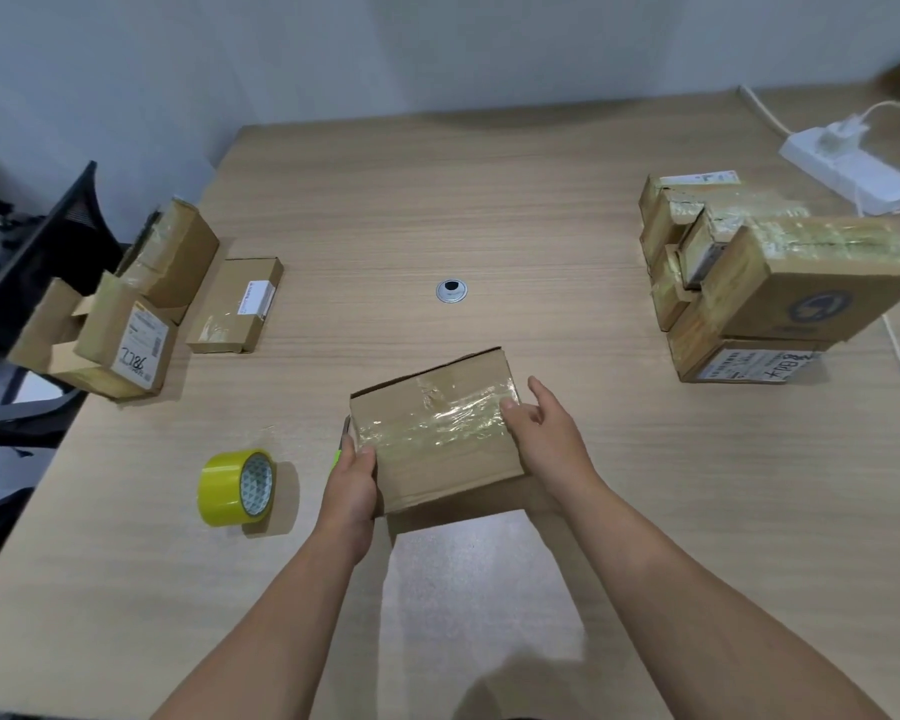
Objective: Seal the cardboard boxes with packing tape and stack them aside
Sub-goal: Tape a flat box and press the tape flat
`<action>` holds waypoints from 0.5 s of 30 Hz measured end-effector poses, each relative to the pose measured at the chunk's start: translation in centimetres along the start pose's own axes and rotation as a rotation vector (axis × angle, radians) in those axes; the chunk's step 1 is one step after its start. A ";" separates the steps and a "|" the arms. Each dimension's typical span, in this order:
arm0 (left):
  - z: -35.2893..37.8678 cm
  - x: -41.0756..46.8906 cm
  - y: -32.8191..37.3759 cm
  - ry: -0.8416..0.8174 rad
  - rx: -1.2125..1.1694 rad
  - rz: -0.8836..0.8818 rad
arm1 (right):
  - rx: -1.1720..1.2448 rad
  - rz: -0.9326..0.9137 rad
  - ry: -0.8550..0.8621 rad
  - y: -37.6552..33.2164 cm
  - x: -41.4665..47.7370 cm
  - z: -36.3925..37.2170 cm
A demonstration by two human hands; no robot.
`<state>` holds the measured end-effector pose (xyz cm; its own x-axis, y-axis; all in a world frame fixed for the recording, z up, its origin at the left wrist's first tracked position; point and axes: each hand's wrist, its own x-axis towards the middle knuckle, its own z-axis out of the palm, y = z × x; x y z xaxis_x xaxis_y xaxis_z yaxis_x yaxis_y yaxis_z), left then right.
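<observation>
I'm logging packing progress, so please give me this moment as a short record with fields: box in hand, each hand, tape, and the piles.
in hand: cardboard box, clear tape strip across its top
left hand: grips the box's left edge, thumb on top
right hand: holds the right edge, thumb on the tape
tape roll: yellow, standing on edge on the table, left of the box
right side: taped boxes, stacked
left side: loose boxes, at least one flap up
</observation>
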<state>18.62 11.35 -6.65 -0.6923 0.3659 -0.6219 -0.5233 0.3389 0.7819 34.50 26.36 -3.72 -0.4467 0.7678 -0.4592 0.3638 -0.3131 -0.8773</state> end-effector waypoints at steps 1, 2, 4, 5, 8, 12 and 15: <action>0.0 0.1 0.1 0.014 0.008 -0.001 | 0.030 0.036 -0.031 -0.3 0.3 -0.1; 0.1 0.0 0.3 0.029 0.030 0.000 | 0.064 0.058 -0.070 -0.5 0.5 -0.3; 0.2 0.2 0.4 0.048 0.122 0.003 | 0.130 0.040 -0.123 -1.2 0.7 -0.5; 0.2 0.6 0.3 0.048 0.170 0.002 | 0.138 0.029 -0.123 -1.5 0.7 -0.7; 1.0 0.3 0.6 0.014 0.199 0.008 | 0.095 -0.022 -0.100 -2.4 0.4 -0.6; 2.5 -1.5 1.7 0.015 0.269 0.081 | -0.037 -0.102 -0.087 -3.8 -1.1 -0.3; 3.3 -3.2 3.0 0.030 0.262 0.171 | -0.123 -0.164 -0.085 -4.6 -2.0 0.4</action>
<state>20.94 14.02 -2.45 -0.7759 0.4124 -0.4775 -0.2544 0.4881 0.8349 33.42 26.03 1.22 -0.5733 0.7514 -0.3267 0.3754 -0.1135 -0.9199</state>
